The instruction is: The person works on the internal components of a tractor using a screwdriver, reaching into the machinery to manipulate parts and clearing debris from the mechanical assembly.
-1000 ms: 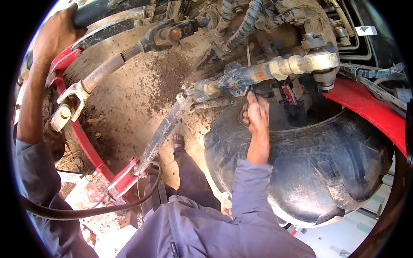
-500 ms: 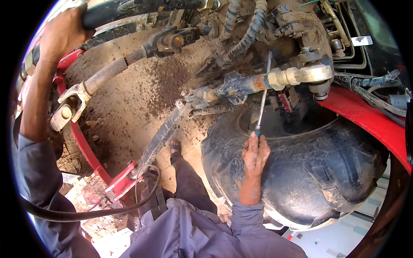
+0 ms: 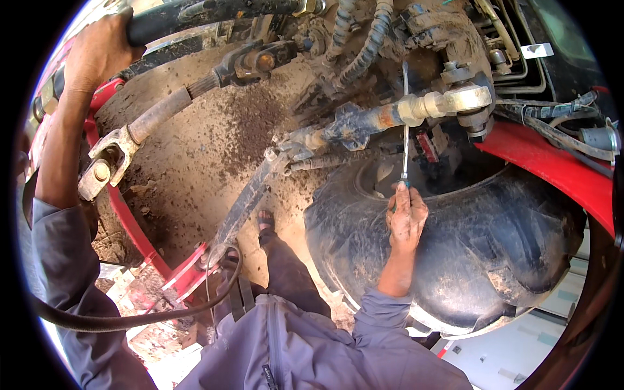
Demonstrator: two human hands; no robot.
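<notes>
My right hand is closed around the handle of a long screwdriver, whose blade points away from me. The blade crosses a dirty metal link arm, and its tip shows beyond the arm near muddy machine parts. Just below that hand lies the big black tractor tyre. At the upper left, my left hand wraps round a thick black bar; part of its grip is hidden from view.
A drive shaft with a yoke end runs across the left. Ribbed hoses hang at the top. A red fender and cables stand right. A brown hose loops past my left sleeve. Sandy ground lies beneath.
My right hand has shifted a little right and away from me with the screwdriver, which now points straighter ahead. My left hand keeps its hold on the bar.
</notes>
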